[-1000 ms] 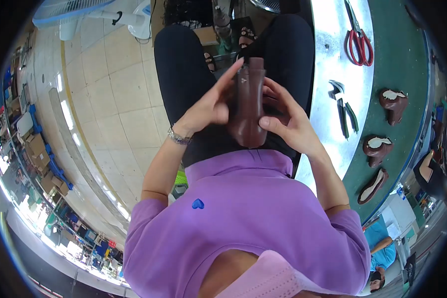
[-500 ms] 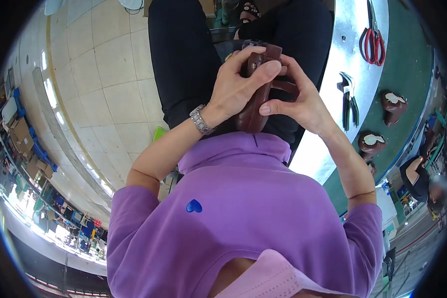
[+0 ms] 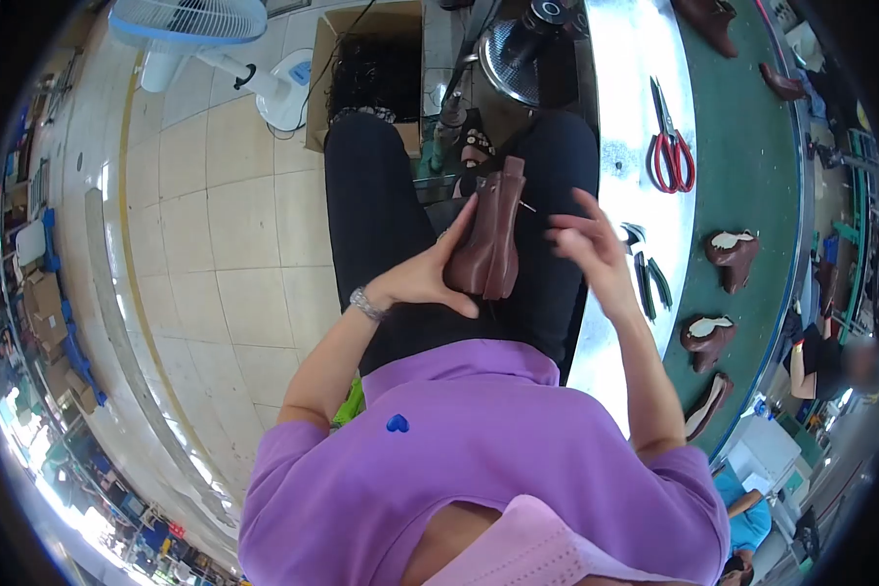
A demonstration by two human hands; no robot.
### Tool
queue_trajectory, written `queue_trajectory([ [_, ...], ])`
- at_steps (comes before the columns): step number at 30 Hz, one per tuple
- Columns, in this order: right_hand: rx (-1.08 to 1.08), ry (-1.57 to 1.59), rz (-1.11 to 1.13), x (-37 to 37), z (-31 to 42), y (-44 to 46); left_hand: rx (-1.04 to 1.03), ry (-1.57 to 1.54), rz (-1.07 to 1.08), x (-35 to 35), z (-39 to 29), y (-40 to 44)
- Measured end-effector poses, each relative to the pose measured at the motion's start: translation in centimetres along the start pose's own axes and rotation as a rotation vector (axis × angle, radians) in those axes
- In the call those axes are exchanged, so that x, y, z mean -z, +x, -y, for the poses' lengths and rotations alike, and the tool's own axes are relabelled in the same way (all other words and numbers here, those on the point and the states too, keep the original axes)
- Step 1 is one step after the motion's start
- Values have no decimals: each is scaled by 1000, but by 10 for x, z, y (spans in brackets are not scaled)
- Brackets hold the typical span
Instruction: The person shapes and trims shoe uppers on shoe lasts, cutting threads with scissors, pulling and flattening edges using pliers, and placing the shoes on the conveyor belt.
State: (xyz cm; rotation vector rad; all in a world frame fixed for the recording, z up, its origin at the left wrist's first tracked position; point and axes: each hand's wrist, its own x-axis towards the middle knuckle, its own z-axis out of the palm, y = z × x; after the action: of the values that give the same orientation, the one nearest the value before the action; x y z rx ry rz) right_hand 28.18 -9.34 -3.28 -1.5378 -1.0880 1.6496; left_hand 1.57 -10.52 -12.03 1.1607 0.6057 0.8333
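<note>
A brown leather ankle boot stands above my lap, with a strip sticking up at its far end and a seam running down its side. My left hand, with a metal watch on the wrist, grips the boot from the left, thumb at the near end and fingers along its side. My right hand is off the boot, to its right, fingers apart, bent and a little blurred, with nothing visible in them. Close by it, partly behind the wrist, lie lasting pliers with dark green handles on the metal bench.
Red-handled scissors lie on the metal bench. Beyond it, a green belt carries several brown boots. A fan and a cardboard box of dark material stand ahead on the floor. Other people sit at far right.
My right hand has let go of the boot and moved right, toward the pliers. My left hand still holds the boot, now lower in view. The whole view has shifted, bringing in the fan and box.
</note>
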Motion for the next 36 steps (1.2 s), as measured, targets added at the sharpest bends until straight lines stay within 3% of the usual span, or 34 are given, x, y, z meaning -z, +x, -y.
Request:
queue_trajectory([
  [3, 228, -869, -397, 67, -40, -24, 117, 300, -19, -10, -12, 8],
  [4, 309, -1123, -490, 85, -55, -33, 156, 216, -26, -8, -17, 10],
  [6, 280, -1311, -569, 111, -83, -57, 232, 36, -27, -7, -25, 16],
  [8, 213, -1321, -535, 116, -84, -70, 222, -103, -200, -13, -54, 17],
  [12, -4, -1087, -430, 113, -66, -63, 383, -166, -409, 6, -119, 34],
  [13, 42, -1107, -435, 110, -58, -59, 362, -151, -415, 14, -121, 37],
  [16, -220, -256, -317, 112, -42, -40, 325, 29, -410, 32, -119, 57],
  [18, -303, 37, -274, 80, 2, -32, 273, 58, -431, 34, -118, 71],
  [20, -275, 155, -81, 46, 47, -19, 270, 22, -454, 36, -110, 84],
  [21, -271, 126, 11, 35, 70, -10, 281, -31, -451, 36, -114, 89],
  [25, -262, 102, 279, -3, 122, 35, 232, 242, -484, 46, -97, 82],
  [27, -286, 119, 457, -16, 141, 59, 48, 518, -591, 54, -96, 87],
  [28, -308, 124, 465, -23, 147, 67, -49, 657, -643, 56, -99, 91],
  [29, -329, 129, 471, -30, 151, 74, -91, 378, -706, 56, -102, 98],
  [35, -467, -39, 383, -58, 178, 84, -123, 416, -686, 71, -119, 115],
  [36, -378, -129, 386, -58, 174, 83, -114, 406, -670, 73, -120, 114],
])
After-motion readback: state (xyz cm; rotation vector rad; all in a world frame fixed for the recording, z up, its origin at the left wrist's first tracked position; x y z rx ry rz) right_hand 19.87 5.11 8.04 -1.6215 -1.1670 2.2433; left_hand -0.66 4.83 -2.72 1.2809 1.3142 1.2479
